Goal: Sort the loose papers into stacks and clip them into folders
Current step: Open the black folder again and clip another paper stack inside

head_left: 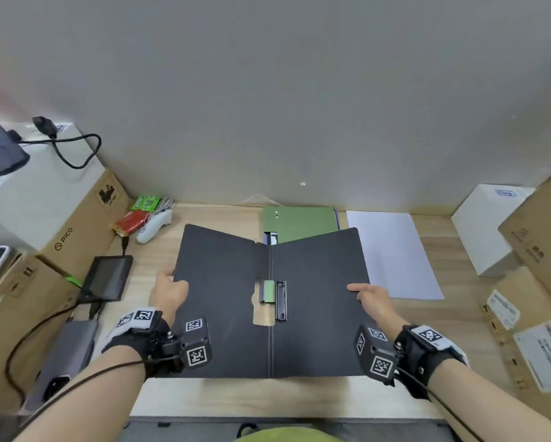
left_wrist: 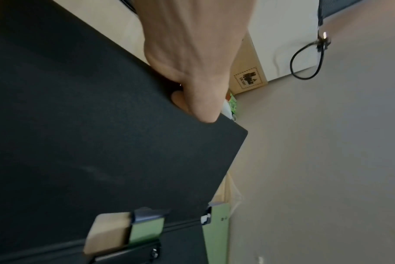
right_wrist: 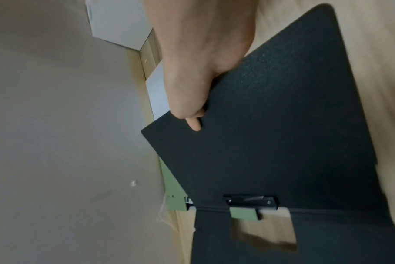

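A black folder is spread open above the wooden desk, both covers raised in a shallow V, with a black clip beside its spine. My left hand grips the left cover's outer edge, thumb on top. My right hand grips the right cover's outer edge the same way. A green folder lies behind, partly hidden by the black one. A stack of white paper lies flat to the right.
Cardboard boxes and a small black screen crowd the left side, with a white controller and snack packets near the wall. A white box and more cardboard boxes stand at the right. A grey wall rises behind.
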The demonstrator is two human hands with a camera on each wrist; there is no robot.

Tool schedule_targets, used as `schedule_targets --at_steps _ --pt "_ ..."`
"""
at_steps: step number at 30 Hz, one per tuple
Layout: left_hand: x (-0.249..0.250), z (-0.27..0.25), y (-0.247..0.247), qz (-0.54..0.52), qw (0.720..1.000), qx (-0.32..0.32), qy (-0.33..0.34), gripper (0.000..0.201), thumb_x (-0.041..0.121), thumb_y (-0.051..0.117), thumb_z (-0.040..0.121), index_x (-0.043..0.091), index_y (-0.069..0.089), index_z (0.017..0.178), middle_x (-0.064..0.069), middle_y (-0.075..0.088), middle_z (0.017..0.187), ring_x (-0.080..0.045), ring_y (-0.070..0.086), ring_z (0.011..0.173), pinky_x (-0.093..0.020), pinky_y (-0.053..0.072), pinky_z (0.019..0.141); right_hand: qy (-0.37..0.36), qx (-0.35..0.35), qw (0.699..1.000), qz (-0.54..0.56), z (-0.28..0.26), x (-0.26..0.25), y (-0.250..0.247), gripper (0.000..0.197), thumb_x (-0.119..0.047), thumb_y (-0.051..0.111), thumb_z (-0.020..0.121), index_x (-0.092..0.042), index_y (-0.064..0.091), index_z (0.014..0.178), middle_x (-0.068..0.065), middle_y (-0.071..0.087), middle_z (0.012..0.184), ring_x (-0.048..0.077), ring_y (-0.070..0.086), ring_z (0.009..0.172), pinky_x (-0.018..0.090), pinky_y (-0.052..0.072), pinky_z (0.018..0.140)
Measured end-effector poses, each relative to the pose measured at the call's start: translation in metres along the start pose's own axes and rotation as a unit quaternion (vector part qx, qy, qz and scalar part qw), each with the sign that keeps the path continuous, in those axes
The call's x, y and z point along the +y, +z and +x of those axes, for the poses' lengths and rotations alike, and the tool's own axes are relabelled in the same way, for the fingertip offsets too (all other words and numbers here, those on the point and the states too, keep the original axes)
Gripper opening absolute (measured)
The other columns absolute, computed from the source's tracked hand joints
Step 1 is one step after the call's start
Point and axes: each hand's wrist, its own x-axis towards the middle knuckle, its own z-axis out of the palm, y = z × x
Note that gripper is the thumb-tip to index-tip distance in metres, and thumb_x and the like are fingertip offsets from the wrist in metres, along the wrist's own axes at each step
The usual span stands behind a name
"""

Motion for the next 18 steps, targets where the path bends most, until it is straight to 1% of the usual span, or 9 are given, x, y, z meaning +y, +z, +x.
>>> schedule_targets --at_steps 1,3,5,7,10,11,12,14,18 --pt "-0.006 0.002 0.003 0.0 1.0 0.001 -0.018 0.044 0.007 0.051 0.083 0.013 0.047 0.126 -0.012 0.063 0.106 -0.036 0.061 0.097 -0.038 0.05 0.078 0.008 -0.008 1.0 -0.012 0.004 0.007 0.0 0.04 0.005 0.038 0.088 -0.016 0.068 0.105 0.004 0.059 0.116 0.015 0.047 0.106 0.022 0.035 0.091" --pt "-0.014 0.005 0.008 0.009 0.999 -0.012 -0.036 0.055 0.009 0.052 0.082 0.011 0.039 0.135 -0.015 0.058 0.117 -0.039 0.057 0.106 -0.044 0.049 0.092 0.022 -0.027 0.999 -0.016 0.011 0.015 -0.002 0.035 0.002 0.043 0.09 -0.016 0.064 0.112 0.004 0.057 0.127 0.016 0.048 0.11 0.026 0.037 0.1" --pt "-0.023 0.012 0.016 0.044 0.998 -0.005 -0.033 0.061 0.013 0.052 0.074 0.007 0.041 0.133 -0.017 0.054 0.127 -0.041 0.054 0.112 -0.049 0.046 0.098 0.036 -0.044 0.998 -0.02 0.018 0.02 -0.005 0.036 -0.002 0.046 0.091 -0.015 0.058 0.123 0.006 0.052 0.135 0.019 0.047 0.117 0.03 0.036 0.105" --pt "-0.026 0.01 0.024 0.087 0.996 0.005 -0.034 0.062 0.015 0.051 0.071 0.007 0.043 0.132 -0.017 0.045 0.137 -0.042 0.048 0.12 -0.051 0.041 0.103 0.042 -0.064 0.997 -0.03 0.025 0.027 -0.007 0.044 -0.003 0.046 0.093 -0.014 0.048 0.135 0.006 0.045 0.143 0.021 0.042 0.128 0.027 0.031 0.104" --pt "-0.035 0.004 0.041 0.079 0.996 -0.021 -0.029 0.062 0.013 0.051 0.072 0.006 0.043 0.134 -0.014 0.042 0.139 -0.037 0.044 0.123 -0.049 0.039 0.103 0.06 -0.093 0.993 -0.031 0.032 0.035 -0.005 0.053 -0.005 0.046 0.094 -0.013 0.036 0.145 0.004 0.035 0.152 0.02 0.032 0.139 0.026 0.025 0.108" --pt "-0.038 0.001 0.047 0.071 0.996 -0.036 -0.029 0.067 0.014 0.052 0.072 0.007 0.041 0.138 -0.015 0.042 0.141 -0.036 0.043 0.127 -0.049 0.038 0.105 0.068 -0.105 0.992 -0.025 0.034 0.038 -0.004 0.054 -0.005 0.046 0.094 -0.013 0.034 0.147 0.003 0.033 0.153 0.02 0.03 0.141 0.027 0.024 0.11" --pt "-0.041 -0.001 0.053 0.072 0.996 -0.051 -0.033 0.072 0.015 0.053 0.074 0.006 0.037 0.143 -0.016 0.037 0.148 -0.034 0.037 0.134 -0.048 0.033 0.111 0.075 -0.118 0.99 -0.024 0.036 0.043 -0.002 0.055 -0.006 0.046 0.094 -0.013 0.032 0.148 0.003 0.031 0.154 0.02 0.029 0.142 0.029 0.022 0.112" --pt "-0.048 -0.007 0.064 0.095 0.991 -0.076 -0.063 0.072 0.007 0.053 0.085 0.003 0.025 0.151 -0.019 0.022 0.157 -0.03 0.02 0.146 -0.04 0.02 0.118 0.089 -0.145 0.985 -0.034 0.041 0.052 0.003 0.058 -0.009 0.046 0.094 -0.013 0.027 0.149 0.002 0.023 0.157 0.02 0.025 0.144 0.032 0.019 0.116" --pt "-0.062 -0.02 0.083 0.107 0.982 -0.101 -0.117 0.067 0.003 0.051 0.09 0.006 0.025 0.151 -0.019 0.01 0.16 -0.026 0.008 0.149 -0.035 0.015 0.117 0.096 -0.174 0.978 -0.067 0.044 0.058 0.007 0.061 -0.013 0.044 0.096 -0.013 0.019 0.152 0.0 0.006 0.161 0.02 0.012 0.147 0.033 0.013 0.117"
